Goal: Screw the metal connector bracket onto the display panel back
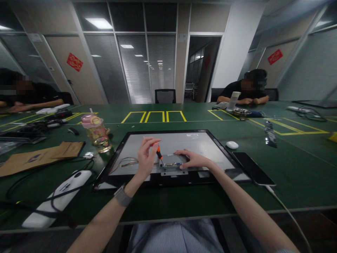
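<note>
In front of me a monitor panel lies face down, its grey metal back up inside a black frame. A metal bracket with video ports sits near its front edge. My left hand grips an orange and black screwdriver, tilted, with its tip down at the left end of the bracket. My right hand rests on the bracket's right side, fingers spread and holding it against the panel. Thin wires run over the panel left of the bracket.
Left of the panel are a pink-lidded bottle, a brown paper bag and a white power strip with black cables. On the right lie a phone on a charging cable and a white case. Two people sit across the green table.
</note>
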A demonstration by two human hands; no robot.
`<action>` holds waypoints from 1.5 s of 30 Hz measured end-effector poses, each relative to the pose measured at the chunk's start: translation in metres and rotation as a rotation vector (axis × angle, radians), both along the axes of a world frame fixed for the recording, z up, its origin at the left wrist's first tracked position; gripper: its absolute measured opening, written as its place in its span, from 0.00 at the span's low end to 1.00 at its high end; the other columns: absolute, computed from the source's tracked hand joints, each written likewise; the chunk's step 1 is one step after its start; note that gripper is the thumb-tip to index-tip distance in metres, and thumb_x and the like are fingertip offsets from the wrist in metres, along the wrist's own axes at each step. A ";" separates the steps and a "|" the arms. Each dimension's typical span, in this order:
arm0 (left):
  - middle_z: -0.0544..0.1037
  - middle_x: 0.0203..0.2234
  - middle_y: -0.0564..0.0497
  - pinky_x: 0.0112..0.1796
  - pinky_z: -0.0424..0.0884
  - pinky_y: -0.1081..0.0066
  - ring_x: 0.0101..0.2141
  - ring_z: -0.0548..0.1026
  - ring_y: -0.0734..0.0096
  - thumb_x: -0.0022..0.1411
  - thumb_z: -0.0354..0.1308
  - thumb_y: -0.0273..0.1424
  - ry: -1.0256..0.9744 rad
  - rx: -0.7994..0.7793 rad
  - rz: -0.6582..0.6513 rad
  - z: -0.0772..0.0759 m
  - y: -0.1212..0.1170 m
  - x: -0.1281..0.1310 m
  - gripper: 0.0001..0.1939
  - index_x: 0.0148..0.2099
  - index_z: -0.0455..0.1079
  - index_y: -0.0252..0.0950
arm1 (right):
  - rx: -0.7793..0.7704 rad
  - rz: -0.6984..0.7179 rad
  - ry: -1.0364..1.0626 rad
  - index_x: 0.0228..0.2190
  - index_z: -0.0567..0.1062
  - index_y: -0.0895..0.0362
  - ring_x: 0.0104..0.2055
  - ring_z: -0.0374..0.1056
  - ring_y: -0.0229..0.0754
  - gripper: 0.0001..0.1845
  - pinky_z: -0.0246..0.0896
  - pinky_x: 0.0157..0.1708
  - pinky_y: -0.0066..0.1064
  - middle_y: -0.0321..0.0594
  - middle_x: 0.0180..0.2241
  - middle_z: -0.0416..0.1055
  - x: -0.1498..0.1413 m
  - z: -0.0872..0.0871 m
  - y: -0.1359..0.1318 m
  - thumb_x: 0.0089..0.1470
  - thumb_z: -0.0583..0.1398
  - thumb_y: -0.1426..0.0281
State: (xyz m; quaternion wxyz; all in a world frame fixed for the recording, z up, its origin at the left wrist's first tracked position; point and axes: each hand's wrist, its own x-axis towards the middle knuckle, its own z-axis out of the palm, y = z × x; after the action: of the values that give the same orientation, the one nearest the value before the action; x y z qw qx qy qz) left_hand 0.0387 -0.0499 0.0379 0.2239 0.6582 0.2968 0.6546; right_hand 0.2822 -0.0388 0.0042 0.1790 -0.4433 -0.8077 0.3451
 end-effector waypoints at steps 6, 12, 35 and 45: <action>0.67 0.33 0.51 0.35 0.68 0.73 0.31 0.70 0.75 0.63 0.53 0.34 0.005 -0.020 0.060 0.001 0.001 -0.001 0.10 0.42 0.74 0.38 | -0.007 -0.005 -0.014 0.55 0.65 0.50 0.64 0.46 0.56 0.41 0.32 0.64 0.48 0.39 0.58 0.61 0.000 0.001 0.000 0.41 0.65 0.50; 0.74 0.35 0.48 0.41 0.68 0.70 0.37 0.73 0.69 0.65 0.48 0.35 -0.045 -0.089 -0.083 0.001 0.001 -0.001 0.14 0.45 0.72 0.36 | -0.027 -0.017 -0.013 0.56 0.65 0.50 0.65 0.42 0.57 0.41 0.36 0.63 0.49 0.39 0.59 0.60 0.001 0.000 0.000 0.41 0.65 0.51; 0.70 0.31 0.50 0.33 0.66 0.74 0.32 0.69 0.74 0.63 0.52 0.35 -0.036 -0.119 -0.056 0.004 0.004 -0.002 0.12 0.41 0.74 0.36 | -0.030 -0.021 -0.034 0.56 0.64 0.51 0.66 0.40 0.58 0.43 0.32 0.64 0.48 0.39 0.59 0.59 0.001 0.000 0.000 0.41 0.65 0.49; 0.68 0.31 0.51 0.32 0.67 0.75 0.30 0.68 0.76 0.62 0.54 0.37 -0.078 -0.106 -0.057 0.002 0.004 0.000 0.12 0.41 0.75 0.37 | -0.053 -0.032 -0.040 0.56 0.63 0.51 0.66 0.36 0.58 0.43 0.32 0.64 0.49 0.38 0.61 0.56 0.001 0.001 -0.001 0.41 0.65 0.49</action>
State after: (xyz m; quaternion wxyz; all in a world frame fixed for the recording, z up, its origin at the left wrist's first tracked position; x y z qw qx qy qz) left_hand 0.0388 -0.0457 0.0399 0.2885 0.6276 0.3032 0.6565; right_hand 0.2832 -0.0399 0.0057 0.1564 -0.4676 -0.7944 0.3547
